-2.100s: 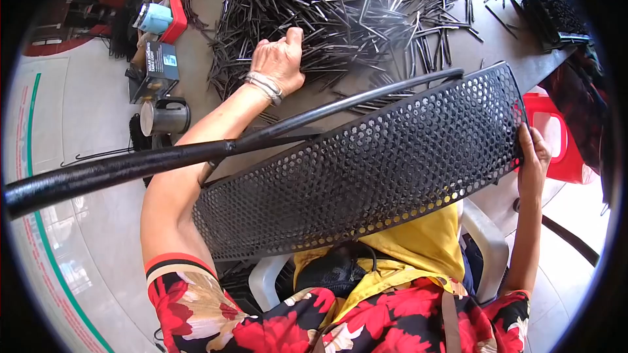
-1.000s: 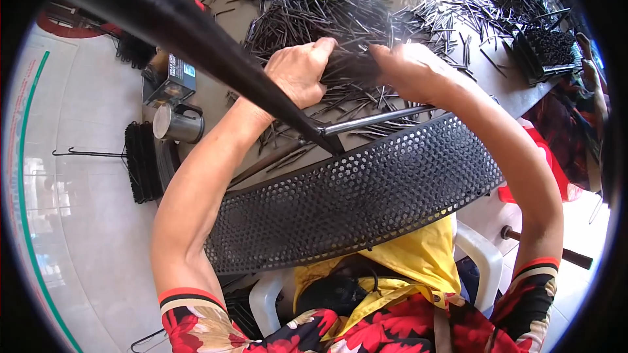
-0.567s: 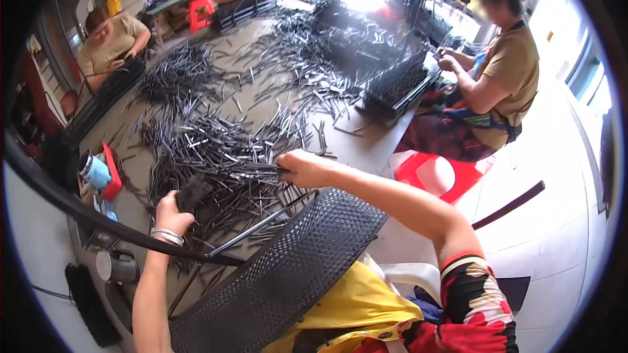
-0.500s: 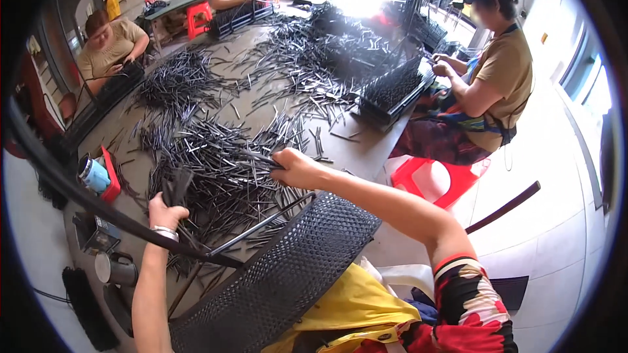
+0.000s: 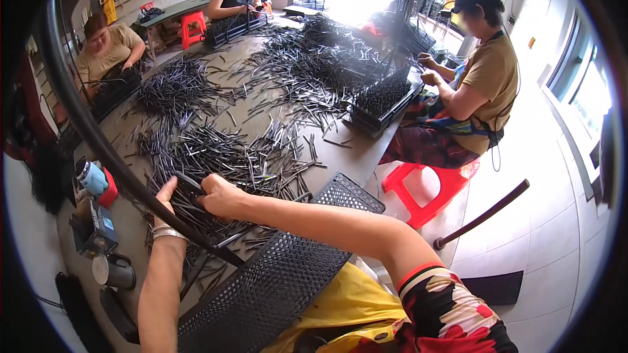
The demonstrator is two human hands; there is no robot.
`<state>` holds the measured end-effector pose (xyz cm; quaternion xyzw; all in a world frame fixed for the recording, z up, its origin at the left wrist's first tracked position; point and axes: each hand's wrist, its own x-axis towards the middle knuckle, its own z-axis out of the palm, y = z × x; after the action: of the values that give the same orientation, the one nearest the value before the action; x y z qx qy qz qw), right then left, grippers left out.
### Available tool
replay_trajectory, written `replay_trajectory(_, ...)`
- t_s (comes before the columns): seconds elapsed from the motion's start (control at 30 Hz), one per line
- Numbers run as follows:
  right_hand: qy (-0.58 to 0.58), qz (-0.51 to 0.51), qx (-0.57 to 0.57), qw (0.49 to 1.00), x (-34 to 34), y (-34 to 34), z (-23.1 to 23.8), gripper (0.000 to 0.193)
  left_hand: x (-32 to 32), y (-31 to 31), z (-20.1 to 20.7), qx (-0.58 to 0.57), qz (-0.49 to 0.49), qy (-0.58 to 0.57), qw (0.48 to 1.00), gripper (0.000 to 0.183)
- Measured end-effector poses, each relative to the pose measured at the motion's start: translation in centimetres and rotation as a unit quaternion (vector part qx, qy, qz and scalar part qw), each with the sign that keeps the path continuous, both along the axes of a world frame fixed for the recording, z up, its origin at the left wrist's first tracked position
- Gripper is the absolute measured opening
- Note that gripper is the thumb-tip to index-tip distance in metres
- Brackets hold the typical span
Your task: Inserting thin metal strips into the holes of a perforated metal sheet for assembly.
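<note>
A heap of thin, dark grey and black strips (image 5: 216, 150) spreads over the table in front of me. At its near left side both hands meet at a bundle of black strips (image 5: 188, 187). My left hand (image 5: 165, 208), with a pale bangle at the wrist, grips the bundle from the left, thumb raised along it. Reaching across from the right, my right hand (image 5: 224, 197) is closed on the bundle's other side. Its fingertips are hidden behind the hand. Below my forearms, a black perforated rack (image 5: 275, 287) with a honeycomb of holes lies tilted across my lap.
A dark curved bar (image 5: 118, 157) crosses the left foreground. Beside it are a blue container (image 5: 93, 176), a black box (image 5: 98, 229) and a metal mug (image 5: 114, 270). Several people work around the table; the one at right sits on a red stool (image 5: 425, 196) by a strip-filled rack (image 5: 383, 101).
My right hand has moved left, from the heap's middle to my left hand, bringing its strips to the bundle. The view has shifted slightly. The left hand stays near the heap's left side.
</note>
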<state>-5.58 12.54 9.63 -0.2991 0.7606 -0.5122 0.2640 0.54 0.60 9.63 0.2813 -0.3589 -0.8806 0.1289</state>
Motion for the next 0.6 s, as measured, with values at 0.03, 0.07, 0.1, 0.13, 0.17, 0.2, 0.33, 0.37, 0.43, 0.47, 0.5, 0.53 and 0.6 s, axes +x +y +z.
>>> replay_trajectory(0.03,0.059,0.004,-0.007,0.998,-0.1,-0.2,-0.6,0.021,-0.1,0.2,0.0,-0.006,0.011,0.025,1.000,0.021)
replay_trajectory(0.07,0.059,0.003,-0.005,0.998,-0.3,-0.5,-1.3,0.021,-0.1,0.6,0.3,-0.004,0.009,0.025,1.000,0.021)
replay_trajectory(0.1,0.104,0.006,-0.012,0.994,-0.2,-0.6,-1.2,0.019,0.0,1.1,0.6,0.000,-0.002,0.047,0.999,0.022)
replay_trajectory(0.13,0.150,0.009,-0.018,0.988,-0.3,-0.6,-1.2,0.018,0.0,1.3,0.8,0.004,-0.013,0.070,0.997,0.023)
replay_trajectory(0.17,0.144,0.018,-0.029,0.989,-0.3,-0.3,-1.2,0.015,-0.1,1.4,0.5,0.023,-0.006,0.048,0.999,0.022)
replay_trajectory(0.2,0.144,0.021,-0.033,0.989,0.0,-0.6,-1.2,0.015,0.1,0.5,-0.4,0.020,-0.002,0.049,0.999,0.022)
replay_trajectory(0.33,0.267,0.056,-0.005,0.962,0.4,-1.3,-2.3,0.014,-0.9,-1.7,-3.8,-0.149,-0.038,-0.010,0.988,0.014)
replay_trajectory(0.37,0.274,0.062,0.017,0.960,0.4,-1.3,-2.2,0.014,-0.8,-1.6,-3.6,-0.121,-0.048,-0.015,0.991,0.010)
replay_trajectory(0.43,0.280,0.070,0.040,0.957,0.5,-1.2,-2.0,0.014,-0.3,-1.2,-2.7,-0.093,-0.058,-0.021,0.994,0.007)
replay_trajectory(0.47,0.278,0.080,0.042,0.956,0.6,-1.2,-1.8,0.014,0.0,-0.8,-1.9,-0.067,-0.053,-0.021,0.996,0.005)
replay_trajectory(0.5,0.276,0.087,0.045,0.956,0.5,-1.0,-1.8,0.013,0.0,-0.4,-1.5,-0.042,-0.050,-0.021,0.998,0.003)
replay_trajectory(0.53,0.277,0.085,0.046,0.956,0.3,-1.0,-1.9,0.013,-0.1,-0.4,-1.7,-0.042,-0.052,-0.020,0.998,0.003)
replay_trajectory(0.6,0.250,0.091,0.035,0.963,-0.4,-0.8,-2.2,0.017,-0.5,-0.7,-2.4,-0.047,-0.050,-0.005,0.998,0.003)
